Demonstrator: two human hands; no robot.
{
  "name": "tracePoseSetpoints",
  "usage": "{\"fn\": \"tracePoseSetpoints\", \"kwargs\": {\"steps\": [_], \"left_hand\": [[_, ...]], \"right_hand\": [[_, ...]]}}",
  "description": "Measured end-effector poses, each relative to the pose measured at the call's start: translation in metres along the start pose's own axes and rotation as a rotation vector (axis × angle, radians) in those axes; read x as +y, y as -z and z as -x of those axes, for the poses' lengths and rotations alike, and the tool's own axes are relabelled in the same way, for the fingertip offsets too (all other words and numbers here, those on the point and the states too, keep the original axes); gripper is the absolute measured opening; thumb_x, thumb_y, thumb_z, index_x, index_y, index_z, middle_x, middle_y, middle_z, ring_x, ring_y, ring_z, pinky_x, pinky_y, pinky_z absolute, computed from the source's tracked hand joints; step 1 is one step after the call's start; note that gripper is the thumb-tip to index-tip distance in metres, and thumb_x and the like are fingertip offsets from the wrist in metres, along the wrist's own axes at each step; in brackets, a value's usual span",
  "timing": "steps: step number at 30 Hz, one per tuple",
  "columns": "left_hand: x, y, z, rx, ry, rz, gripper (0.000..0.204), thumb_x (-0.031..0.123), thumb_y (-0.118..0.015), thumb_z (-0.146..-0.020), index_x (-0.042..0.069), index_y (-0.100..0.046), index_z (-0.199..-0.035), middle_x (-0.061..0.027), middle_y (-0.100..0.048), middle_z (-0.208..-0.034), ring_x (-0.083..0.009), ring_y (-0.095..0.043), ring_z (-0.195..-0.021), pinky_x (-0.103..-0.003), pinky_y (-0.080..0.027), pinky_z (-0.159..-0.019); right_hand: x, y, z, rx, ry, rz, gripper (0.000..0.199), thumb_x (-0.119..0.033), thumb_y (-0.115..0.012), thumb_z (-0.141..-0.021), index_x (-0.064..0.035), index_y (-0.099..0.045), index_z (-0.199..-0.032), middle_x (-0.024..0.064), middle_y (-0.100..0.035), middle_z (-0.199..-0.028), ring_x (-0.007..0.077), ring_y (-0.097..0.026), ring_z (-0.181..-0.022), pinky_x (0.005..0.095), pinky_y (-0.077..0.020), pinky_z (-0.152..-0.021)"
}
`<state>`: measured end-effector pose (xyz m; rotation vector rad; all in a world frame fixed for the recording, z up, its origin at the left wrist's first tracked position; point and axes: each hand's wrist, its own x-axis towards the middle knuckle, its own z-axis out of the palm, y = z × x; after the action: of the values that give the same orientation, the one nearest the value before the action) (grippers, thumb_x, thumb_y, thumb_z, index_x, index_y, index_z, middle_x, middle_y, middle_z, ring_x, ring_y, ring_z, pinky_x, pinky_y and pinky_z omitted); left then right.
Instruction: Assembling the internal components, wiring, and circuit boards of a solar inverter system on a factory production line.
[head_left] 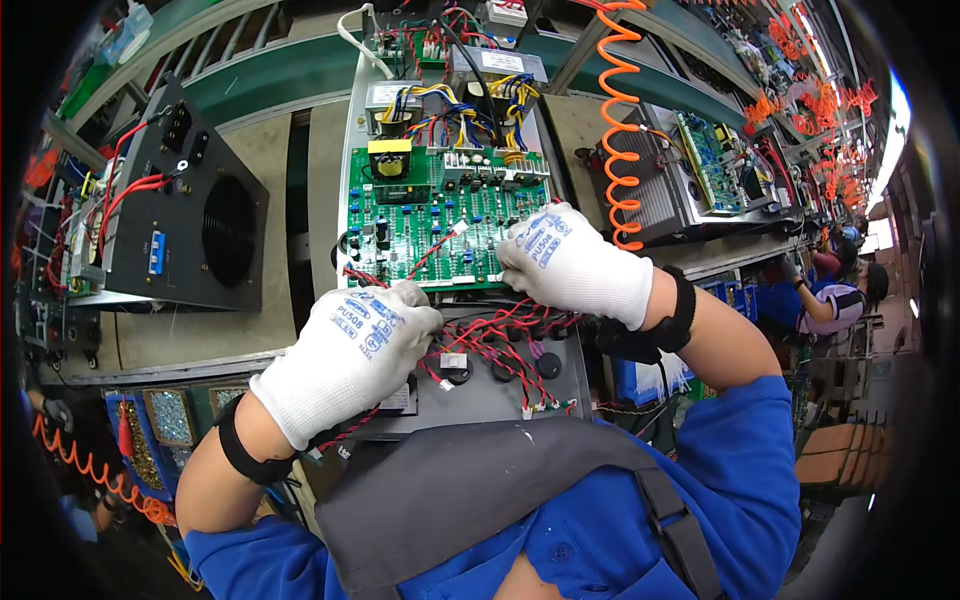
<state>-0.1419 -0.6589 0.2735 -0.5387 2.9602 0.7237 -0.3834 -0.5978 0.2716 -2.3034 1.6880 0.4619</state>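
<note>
A green circuit board with a yellow transformer lies in an open metal chassis in front of me. My left hand, in a white glove, is at the board's near left edge. Its fingers are curled in beside red wires, and what they pinch is hidden. My right hand, gloved too, rests at the board's near right edge with fingertips drawn together; I cannot make out what is in them. Red wires with white plugs spread over the grey panel below the board. A white connector stands up on a red lead.
A black unit with a fan grille stands at left. At right is another unit with a finned case. An orange coiled hose hangs beside my right hand. Screw bins sit lower left. A co-worker is at far right.
</note>
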Motion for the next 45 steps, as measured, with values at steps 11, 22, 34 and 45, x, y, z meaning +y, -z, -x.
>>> {"fn": "tracePoseSetpoints", "kwargs": {"steps": [11,22,34,45], "left_hand": [[-0.014,-0.001,0.003,0.091,0.021,0.327,0.021,0.009,-0.059,-0.085,0.004,-0.067,-0.104,-0.0129,-0.067,-0.099,-0.0291,-0.065,-0.092,-0.036,-0.052,-0.081],[-0.012,0.007,-0.01,0.141,0.178,0.244,0.024,0.012,-0.06,-0.087,0.001,-0.066,-0.108,-0.0109,-0.063,-0.069,-0.0196,-0.061,-0.06,-0.031,-0.049,-0.059],[0.037,0.006,-0.027,0.071,-0.404,-0.172,0.028,0.01,-0.064,-0.077,0.009,-0.064,-0.105,-0.0084,-0.067,-0.097,-0.0264,-0.062,-0.084,-0.04,-0.048,-0.071],[0.014,0.004,-0.026,-0.257,-0.181,0.065,0.025,0.024,-0.06,-0.087,0.004,-0.067,-0.1,-0.0172,-0.067,-0.091,-0.0318,-0.065,-0.085,-0.04,-0.051,-0.075]], "right_hand": [[0.003,-0.011,-0.008,0.11,0.094,0.024,0.013,-0.021,-0.061,-0.079,-0.0098,-0.067,-0.082,0.0092,-0.065,-0.071,0.0278,-0.067,-0.073,0.0422,-0.0502,-0.062],[0.004,0.022,0.034,0.616,-0.099,-0.781,0.019,-0.015,-0.06,-0.086,-0.001,-0.067,-0.097,0.0125,-0.067,-0.093,0.0229,-0.065,-0.088,0.0348,-0.0509,-0.075],[-0.048,-0.026,0.061,0.129,-0.297,-1.164,0.033,-0.016,-0.064,-0.077,-0.0004,-0.063,-0.106,0.0083,-0.066,-0.077,0.0192,-0.064,-0.074,0.0329,-0.0493,-0.066],[-0.036,0.004,0.092,0.303,0.038,-1.947,0.049,-0.003,-0.067,-0.083,-0.0008,-0.053,-0.13,0.0084,-0.065,-0.11,0.0138,-0.06,-0.101,0.0269,-0.0482,-0.089]]}}
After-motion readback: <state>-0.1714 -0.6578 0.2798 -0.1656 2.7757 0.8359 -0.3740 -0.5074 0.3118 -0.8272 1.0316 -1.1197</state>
